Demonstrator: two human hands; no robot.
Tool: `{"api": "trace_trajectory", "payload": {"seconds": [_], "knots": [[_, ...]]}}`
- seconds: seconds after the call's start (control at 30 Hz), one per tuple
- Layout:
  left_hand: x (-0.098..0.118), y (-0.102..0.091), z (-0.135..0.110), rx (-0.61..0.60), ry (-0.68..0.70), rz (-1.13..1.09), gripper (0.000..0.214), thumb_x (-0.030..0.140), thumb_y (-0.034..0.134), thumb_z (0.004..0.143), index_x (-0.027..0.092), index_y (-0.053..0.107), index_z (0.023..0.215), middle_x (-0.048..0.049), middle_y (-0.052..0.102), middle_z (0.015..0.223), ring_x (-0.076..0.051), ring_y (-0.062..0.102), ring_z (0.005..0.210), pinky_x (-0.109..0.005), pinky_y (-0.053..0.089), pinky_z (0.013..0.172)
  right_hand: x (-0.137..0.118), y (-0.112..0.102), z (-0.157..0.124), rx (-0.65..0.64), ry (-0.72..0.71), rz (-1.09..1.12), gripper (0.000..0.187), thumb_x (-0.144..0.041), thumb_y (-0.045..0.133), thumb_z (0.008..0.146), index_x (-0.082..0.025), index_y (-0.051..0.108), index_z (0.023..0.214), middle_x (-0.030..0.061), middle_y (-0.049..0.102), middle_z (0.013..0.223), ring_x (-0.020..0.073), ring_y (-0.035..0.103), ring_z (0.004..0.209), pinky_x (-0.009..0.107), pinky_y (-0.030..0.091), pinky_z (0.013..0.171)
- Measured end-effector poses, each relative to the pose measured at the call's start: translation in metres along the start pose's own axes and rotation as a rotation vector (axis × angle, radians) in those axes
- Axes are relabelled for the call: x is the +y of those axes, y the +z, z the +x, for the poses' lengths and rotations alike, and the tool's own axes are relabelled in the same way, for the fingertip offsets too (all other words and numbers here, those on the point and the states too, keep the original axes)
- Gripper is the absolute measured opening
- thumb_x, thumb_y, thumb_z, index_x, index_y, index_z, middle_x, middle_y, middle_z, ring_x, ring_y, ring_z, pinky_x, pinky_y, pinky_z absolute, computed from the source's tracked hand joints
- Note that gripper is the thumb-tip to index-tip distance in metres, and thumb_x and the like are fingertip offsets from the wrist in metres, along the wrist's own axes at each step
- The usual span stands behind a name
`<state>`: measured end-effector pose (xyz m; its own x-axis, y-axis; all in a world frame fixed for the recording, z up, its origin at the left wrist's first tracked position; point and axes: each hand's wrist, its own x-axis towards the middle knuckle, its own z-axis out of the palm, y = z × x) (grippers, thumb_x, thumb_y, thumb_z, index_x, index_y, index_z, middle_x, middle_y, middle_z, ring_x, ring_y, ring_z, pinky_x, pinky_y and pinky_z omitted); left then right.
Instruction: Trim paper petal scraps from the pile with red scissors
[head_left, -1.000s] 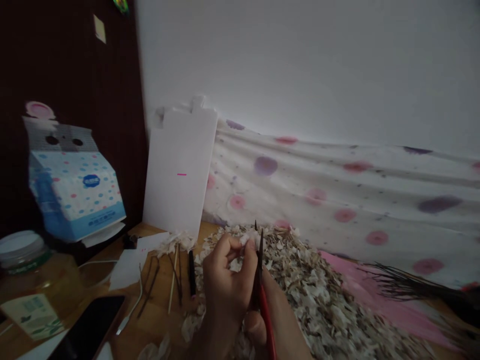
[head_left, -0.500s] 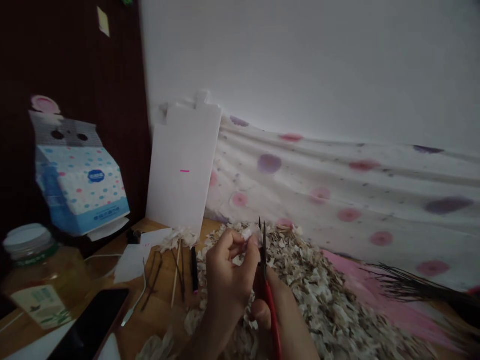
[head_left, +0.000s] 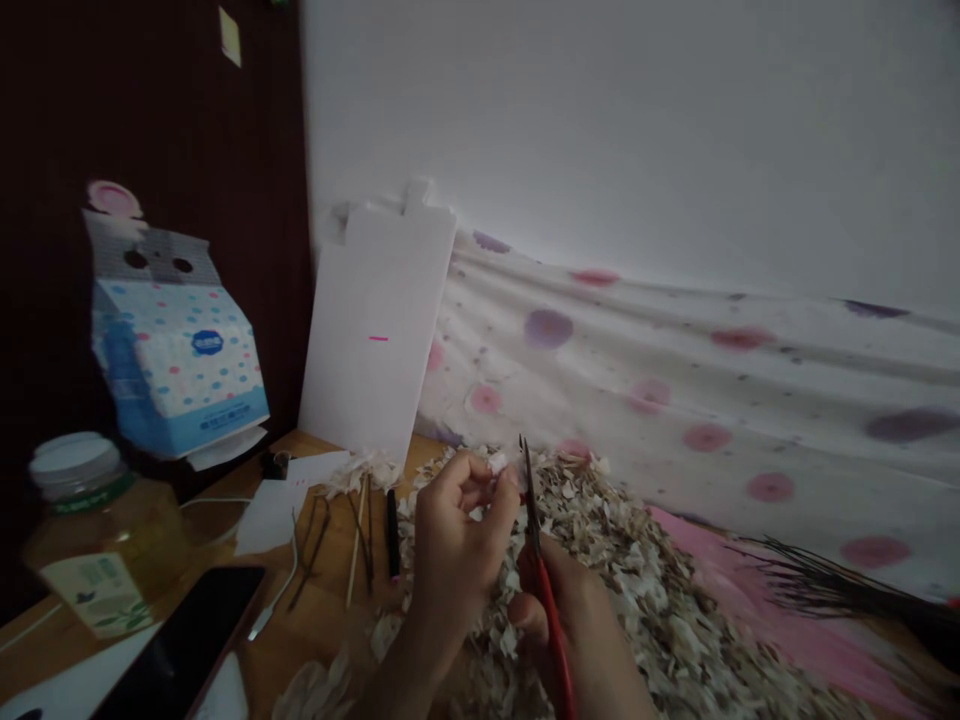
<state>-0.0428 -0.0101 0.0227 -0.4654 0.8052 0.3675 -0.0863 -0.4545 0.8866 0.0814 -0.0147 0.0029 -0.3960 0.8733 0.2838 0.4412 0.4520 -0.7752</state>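
My left hand (head_left: 457, 540) pinches a small white flake (head_left: 496, 462) between thumb and fingertips. My right hand (head_left: 570, 625) grips a pair of red-handled scissors (head_left: 544, 590), with their dark pointed blades rising just right of the flake. The blades look close to the flake, but I cannot tell whether they touch it. Both hands rest over a large heap of pale, papery flakes (head_left: 637, 600) with brown flecks. Part of the heap lies hidden under my hands.
On the wooden table (head_left: 315, 640) lie a black marker (head_left: 392, 532), thin sticks (head_left: 358, 540) and a phone (head_left: 180, 640). Further left stand a tissue box (head_left: 180, 350) and a jar (head_left: 101, 530). A white board (head_left: 375, 330) leans against the wall beside a spotted cloth (head_left: 675, 400).
The whole scene has slid right in view as my head turns. My hands stay at the flake, and the scissors now lean a little more.
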Motion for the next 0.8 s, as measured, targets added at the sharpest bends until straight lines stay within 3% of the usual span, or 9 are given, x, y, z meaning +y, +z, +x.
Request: {"api": "trace_trajectory", "payload": {"seconds": [0.1,0.23,0.3,0.37,0.43,0.5,0.57,0.7,0.8], "knots": [[0.002,-0.001,0.003,0.017,-0.022,-0.059,0.025,0.032,0.066,0.08,0.02,0.05,0.066,0.0049,0.054,0.06,-0.01,0.055,0.058,-0.02,0.044,0.056,-0.002,-0.003,0.003,-0.006,0.044,-0.003,0.08,-0.101,0.038,0.062,-0.021,0.045,0.064,-0.0029,0.042,0.054,0.0134,0.034,0.051,0.025,0.026,0.047],[0.011,-0.003,0.007,-0.081,-0.141,-0.184,0.02,0.034,0.069,0.078,0.019,0.057,0.071,0.0013,0.067,0.069,-0.015,0.067,0.066,-0.025,0.053,0.066,0.003,-0.012,0.007,0.099,0.016,0.027,0.081,-0.104,0.038,0.053,-0.023,0.034,0.054,-0.005,0.032,0.05,0.0109,0.028,0.047,0.024,0.024,0.044],[0.014,-0.003,0.007,-0.13,-0.209,-0.23,0.019,0.034,0.069,0.076,0.018,0.061,0.072,-0.001,0.071,0.074,-0.016,0.069,0.067,-0.027,0.055,0.07,0.011,-0.018,0.004,0.124,-0.026,0.055,0.082,-0.103,0.035,0.055,-0.021,0.042,0.057,-0.005,0.034,0.051,0.0115,0.03,0.046,0.024,0.027,0.043],[0.016,-0.003,0.007,-0.16,-0.234,-0.262,0.017,0.033,0.07,0.074,0.018,0.063,0.07,-0.002,0.073,0.077,-0.016,0.069,0.067,-0.028,0.055,0.072,0.022,-0.024,-0.001,0.092,-0.102,0.066,0.087,-0.101,0.03,0.064,-0.019,0.059,0.076,-0.0011,0.049,0.058,0.016,0.045,0.05,0.025,0.038,0.046],[0.015,-0.002,0.006,-0.181,-0.238,-0.259,0.014,0.031,0.07,0.072,0.018,0.065,0.069,-0.0022,0.074,0.078,-0.015,0.068,0.067,-0.027,0.053,0.072,0.031,-0.029,-0.008,0.057,-0.2,0.038,0.088,-0.092,0.026,0.078,-0.018,0.062,0.109,0.0092,0.068,0.092,0.0255,0.065,0.078,0.032,0.053,0.068],[0.014,-0.002,0.004,-0.196,-0.232,-0.231,0.012,0.03,0.069,0.071,0.018,0.067,0.07,-0.0024,0.073,0.079,-0.015,0.068,0.069,-0.026,0.051,0.072,0.034,-0.032,-0.014,0.019,-0.256,-0.011,0.083,-0.084,0.028,0.087,-0.02,0.052,0.133,0.0155,0.063,0.127,0.0326,0.062,0.111,0.041,0.05,0.094],[0.013,-0.001,0.003,-0.208,-0.227,-0.196,0.013,0.031,0.068,0.071,0.018,0.067,0.07,-0.0024,0.072,0.078,-0.016,0.066,0.071,-0.026,0.049,0.071,0.03,-0.034,-0.017,-0.048,-0.26,-0.038,0.084,-0.083,0.03,0.088,-0.021,0.045,0.142,0.0163,0.059,0.132,0.035,0.056,0.122,0.043,0.045,0.103],[0.012,0.0,0.001,-0.242,-0.203,-0.141,0.011,0.028,0.067,0.071,0.019,0.062,0.066,0.0003,0.064,0.066,-0.016,0.061,0.068,-0.026,0.048,0.071,0.013,-0.037,-0.016,-0.119,-0.184,-0.061,0.08,-0.085,0.034,0.085,-0.022,0.054,0.131,0.0126,0.068,0.113,0.0326,0.064,0.104,0.036,0.053,0.09],[0.013,0.001,0.0,-0.278,-0.21,-0.137,0.014,0.028,0.066,0.071,0.021,0.056,0.063,0.0024,0.057,0.061,-0.015,0.058,0.066,-0.026,0.047,0.072,0.006,-0.038,-0.012,-0.114,-0.173,-0.067,0.089,-0.091,0.039,0.076,-0.019,0.054,0.126,0.0126,0.07,0.102,0.0318,0.067,0.089,0.034,0.055,0.077]]}}
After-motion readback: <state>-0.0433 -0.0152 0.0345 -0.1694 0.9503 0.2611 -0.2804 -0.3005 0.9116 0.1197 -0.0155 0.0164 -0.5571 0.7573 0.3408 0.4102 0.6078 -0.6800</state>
